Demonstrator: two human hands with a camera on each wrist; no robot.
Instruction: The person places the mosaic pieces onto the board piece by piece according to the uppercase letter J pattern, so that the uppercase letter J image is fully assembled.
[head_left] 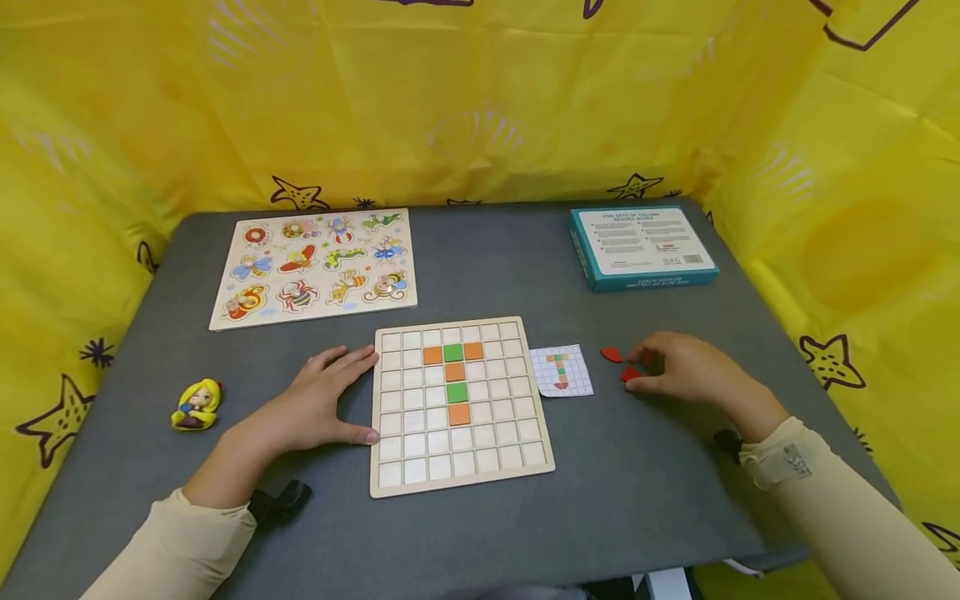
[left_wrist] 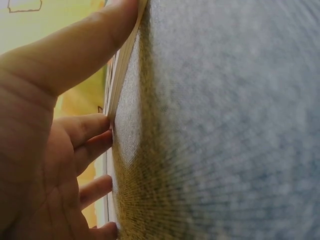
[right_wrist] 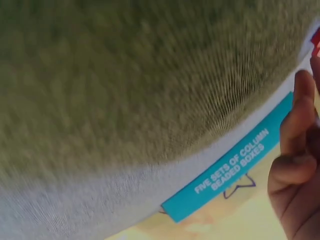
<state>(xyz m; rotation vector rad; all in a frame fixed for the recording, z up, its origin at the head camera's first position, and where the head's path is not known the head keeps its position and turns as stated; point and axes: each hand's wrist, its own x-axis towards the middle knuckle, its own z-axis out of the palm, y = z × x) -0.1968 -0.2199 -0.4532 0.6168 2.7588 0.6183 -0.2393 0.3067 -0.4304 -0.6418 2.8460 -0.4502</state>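
Note:
A square wooden grid board (head_left: pixel 500 436) lies in the middle of the head view. Orange and green square tiles on it form a T shape. My left hand (head_left: pixel 311 408) rests along the board's left edge with fingers spread, thumb and fingertips touching the rim. On the right, my right hand (head_left: pixel 686 379) pinches a red curved-edged piece (head_left: pixel 630 374) between thumb and fingers, low at the tabletop. A second red piece (head_left: pixel 611 354) lies just left of those fingertips. Between board and hand, a small paper pattern card (head_left: pixel 577 379) shows a coloured T-like figure with a red rounded bottom.
At the back left lies a puzzle board (head_left: pixel 322 258) with insect pictures. A teal box (head_left: pixel 645 248) stands at the back right. A small yellow-haired figurine (head_left: pixel 197 405) sits at the left. Yellow printed cloth (head_left: pixel 480 108) surrounds the grey table (head_left: pixel 480 533).

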